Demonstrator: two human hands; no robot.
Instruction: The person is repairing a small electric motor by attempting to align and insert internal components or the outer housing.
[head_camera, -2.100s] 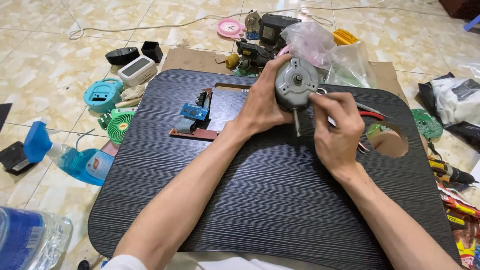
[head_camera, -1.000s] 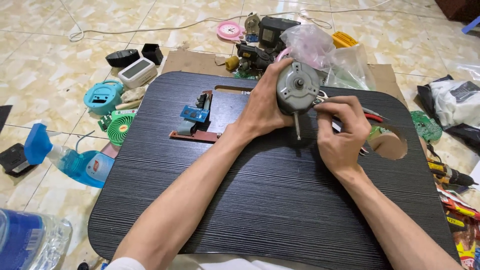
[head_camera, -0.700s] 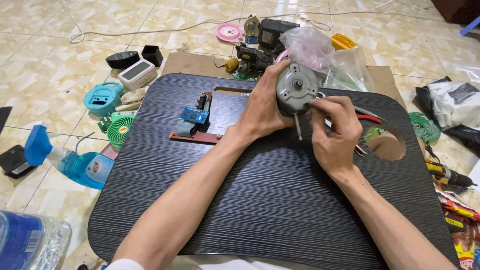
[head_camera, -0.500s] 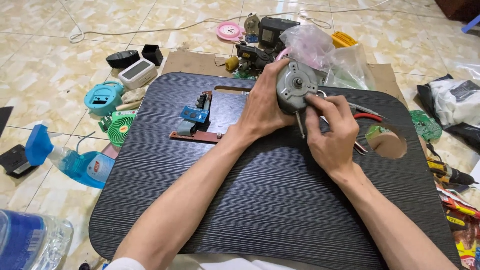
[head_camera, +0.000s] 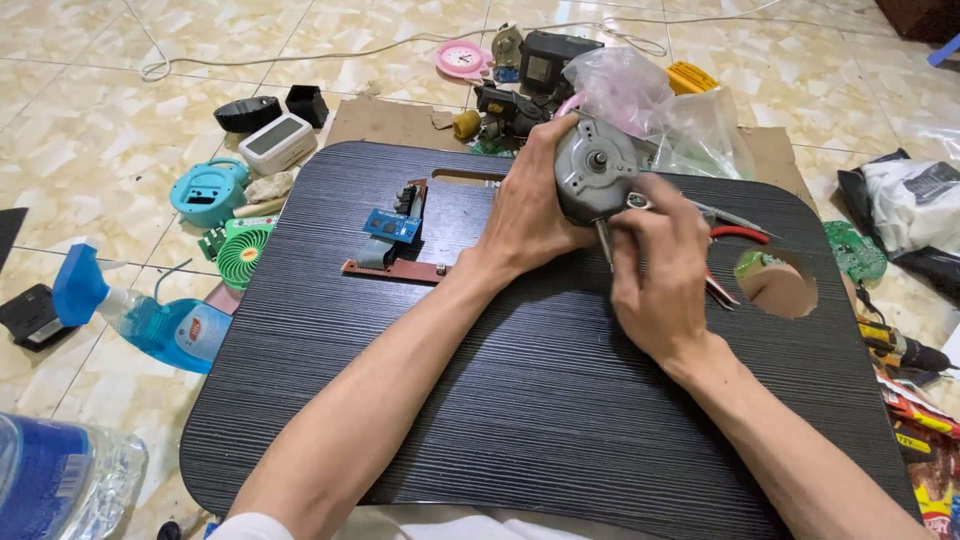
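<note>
I sit on a floor (head_camera: 90, 130) of glossy beige marbled tiles with thin dark joints. Across my lap stands a black wood-grain lap table (head_camera: 520, 400) with a round hole (head_camera: 778, 285) near its right edge. A flat sheet of brown cardboard (head_camera: 385, 120) lies under its far side. A white cable (head_camera: 300, 52) snakes over the tiles beyond. Soft, even light falls from above, glinting off the tiles.
</note>
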